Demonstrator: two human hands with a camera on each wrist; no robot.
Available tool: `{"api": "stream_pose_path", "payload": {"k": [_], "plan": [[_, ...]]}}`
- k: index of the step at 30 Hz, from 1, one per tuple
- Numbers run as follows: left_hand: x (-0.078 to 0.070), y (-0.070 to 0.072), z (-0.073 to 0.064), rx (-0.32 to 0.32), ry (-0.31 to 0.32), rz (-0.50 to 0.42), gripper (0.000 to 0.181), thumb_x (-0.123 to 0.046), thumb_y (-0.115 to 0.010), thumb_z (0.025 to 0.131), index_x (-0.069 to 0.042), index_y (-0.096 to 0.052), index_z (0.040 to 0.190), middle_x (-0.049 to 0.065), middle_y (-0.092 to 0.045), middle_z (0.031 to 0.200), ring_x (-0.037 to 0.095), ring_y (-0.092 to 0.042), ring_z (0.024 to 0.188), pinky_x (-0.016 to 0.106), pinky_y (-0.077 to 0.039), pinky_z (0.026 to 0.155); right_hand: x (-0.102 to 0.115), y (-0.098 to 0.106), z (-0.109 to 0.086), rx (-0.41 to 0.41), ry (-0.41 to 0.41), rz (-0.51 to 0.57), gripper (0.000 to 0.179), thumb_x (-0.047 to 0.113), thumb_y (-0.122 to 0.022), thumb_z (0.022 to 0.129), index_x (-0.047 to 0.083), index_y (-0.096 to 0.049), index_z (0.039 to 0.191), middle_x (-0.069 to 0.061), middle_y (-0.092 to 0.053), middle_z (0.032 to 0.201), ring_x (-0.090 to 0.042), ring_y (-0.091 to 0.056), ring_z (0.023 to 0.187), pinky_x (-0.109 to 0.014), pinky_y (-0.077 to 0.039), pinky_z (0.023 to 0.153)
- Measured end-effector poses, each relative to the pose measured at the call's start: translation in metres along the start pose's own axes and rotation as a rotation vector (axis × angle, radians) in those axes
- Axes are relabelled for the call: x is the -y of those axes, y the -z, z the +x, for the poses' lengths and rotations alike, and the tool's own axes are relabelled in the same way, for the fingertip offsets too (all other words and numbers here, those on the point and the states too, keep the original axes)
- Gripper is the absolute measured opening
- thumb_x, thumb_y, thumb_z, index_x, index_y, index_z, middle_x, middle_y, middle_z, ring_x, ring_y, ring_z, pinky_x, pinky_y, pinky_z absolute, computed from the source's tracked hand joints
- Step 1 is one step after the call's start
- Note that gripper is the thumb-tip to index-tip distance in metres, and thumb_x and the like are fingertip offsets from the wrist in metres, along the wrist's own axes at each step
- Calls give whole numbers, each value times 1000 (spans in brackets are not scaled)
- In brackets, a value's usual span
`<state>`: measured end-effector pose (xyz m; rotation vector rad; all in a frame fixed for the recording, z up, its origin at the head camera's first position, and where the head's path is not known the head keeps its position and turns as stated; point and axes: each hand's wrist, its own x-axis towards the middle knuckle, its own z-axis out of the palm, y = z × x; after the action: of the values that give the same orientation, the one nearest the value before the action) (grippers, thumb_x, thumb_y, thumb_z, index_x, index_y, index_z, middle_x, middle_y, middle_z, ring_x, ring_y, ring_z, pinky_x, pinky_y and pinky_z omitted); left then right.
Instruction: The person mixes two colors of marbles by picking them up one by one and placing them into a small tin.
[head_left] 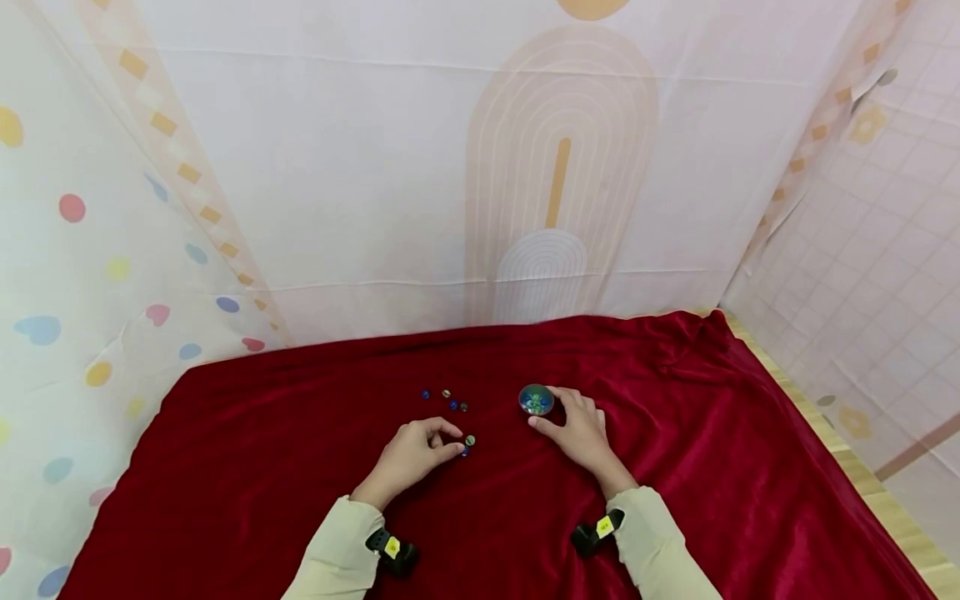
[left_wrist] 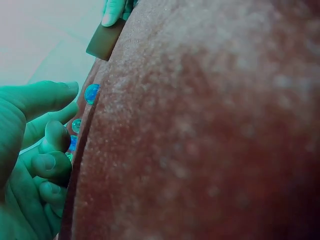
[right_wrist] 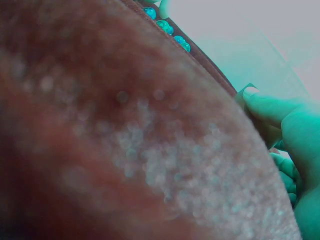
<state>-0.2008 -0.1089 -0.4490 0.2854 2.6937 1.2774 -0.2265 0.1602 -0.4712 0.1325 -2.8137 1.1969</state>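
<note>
Sitting just right of the left hand (fingertips apart), a round blue glass marble could easily be reached; farther right, a blue-green-topped cylinder was pinched by the right hand.

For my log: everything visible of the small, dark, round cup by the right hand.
The small, dark, round cup has a rim and straight, opaque-looking sides; its material is unclear. It stands upright on the dark red velvety cloth, blue and green glassy contents showing inside. The person's bare right hand grips it with thumb and fingers.
</note>
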Motion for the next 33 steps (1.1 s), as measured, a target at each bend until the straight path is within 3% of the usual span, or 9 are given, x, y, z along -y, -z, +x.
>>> {"api": "stream_pose_path", "payload": {"k": [33], "plan": [[4,-11,-4,-58,-7,176,11,-32,-75,82,-28,-72,91,-10,-52,59,8,-43,50,23,-32,50,-1,0,0,0,3,2,61,40,-73,84,16,-52,136,-6,-50,140,-29,-39,127,-44,-25,95]]}}
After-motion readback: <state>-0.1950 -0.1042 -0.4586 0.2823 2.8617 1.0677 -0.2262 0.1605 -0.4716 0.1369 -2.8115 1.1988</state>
